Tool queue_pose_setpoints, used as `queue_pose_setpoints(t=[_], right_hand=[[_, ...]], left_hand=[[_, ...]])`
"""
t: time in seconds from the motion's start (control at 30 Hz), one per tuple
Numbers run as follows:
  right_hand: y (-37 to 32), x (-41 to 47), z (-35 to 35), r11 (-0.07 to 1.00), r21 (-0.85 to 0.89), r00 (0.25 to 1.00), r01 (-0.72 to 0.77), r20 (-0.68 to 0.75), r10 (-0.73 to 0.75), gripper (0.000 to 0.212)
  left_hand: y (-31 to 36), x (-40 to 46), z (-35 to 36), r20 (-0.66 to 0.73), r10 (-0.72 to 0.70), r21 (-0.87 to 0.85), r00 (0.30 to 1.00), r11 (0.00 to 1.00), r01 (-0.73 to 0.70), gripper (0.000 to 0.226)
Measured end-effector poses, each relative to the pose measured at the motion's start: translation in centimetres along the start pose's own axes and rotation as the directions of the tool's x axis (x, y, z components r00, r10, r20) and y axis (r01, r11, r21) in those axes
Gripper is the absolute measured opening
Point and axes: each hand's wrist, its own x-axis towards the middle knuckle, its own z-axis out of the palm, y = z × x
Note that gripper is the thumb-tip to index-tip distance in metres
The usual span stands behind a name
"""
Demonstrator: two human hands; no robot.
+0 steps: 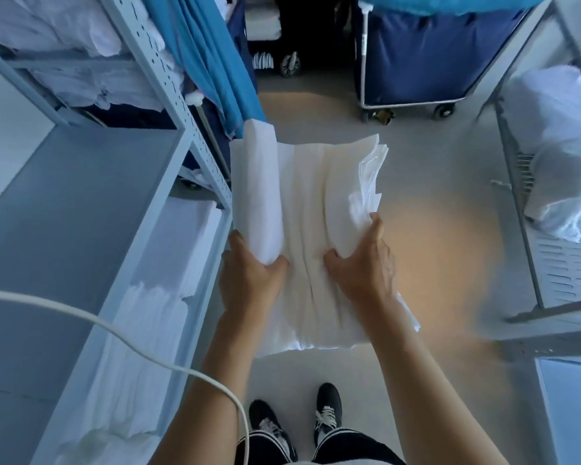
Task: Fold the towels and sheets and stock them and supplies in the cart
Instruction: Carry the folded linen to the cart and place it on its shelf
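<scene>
- Folded white sheet [316, 236] — held in the air above the floor [450, 229], just right of the shelf rack [81, 213].
- Left hand [250, 278] grips its rolled left edge; right hand [363, 263] clasps its right side, thumb on top.
- No legible writing.

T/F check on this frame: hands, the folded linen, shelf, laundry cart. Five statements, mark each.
1. Both hands grip the folded white sheet. True: left hand and right hand each hold its near part.
2. The sheet lies flat on the floor. False: it is held up in the air above the floor.
3. Folded white linen sits on the lower level of the grey shelf unit at left. True.
4. The wheeled cart ahead has red fabric. False: it is dark blue.
5. The person is barefoot. False: dark shoes with white laces.
</scene>
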Motion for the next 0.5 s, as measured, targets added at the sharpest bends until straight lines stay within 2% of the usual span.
queue_pose_setpoints(t=[0.1, 0.3, 0.5], right_hand=[[0.8, 2.1, -0.3, 0.999, 0.021, 0.999, -0.033, -0.021, 0.034, 0.093], [1.6, 6.9, -0.6, 0.996, -0.053, 0.996, -0.078, -0.050, 0.076, 0.092], [1.0, 13.4, 1.2, 0.991, -0.076, 0.992, -0.107, -0.079, 0.101, 0.091]], left_hand=[[2.0, 1.5, 1.3, 0.026, 0.014, 0.005, 1.000, 1.000, -0.015, 0.077], [5.3, 4.9, 4.1, 0.101, 0.034, -0.022, 0.994, 0.999, -0.032, 0.079], [8.3, 11.5, 6.9, 0.139, 0.083, -0.067, 0.987, 0.995, -0.074, 0.078]])
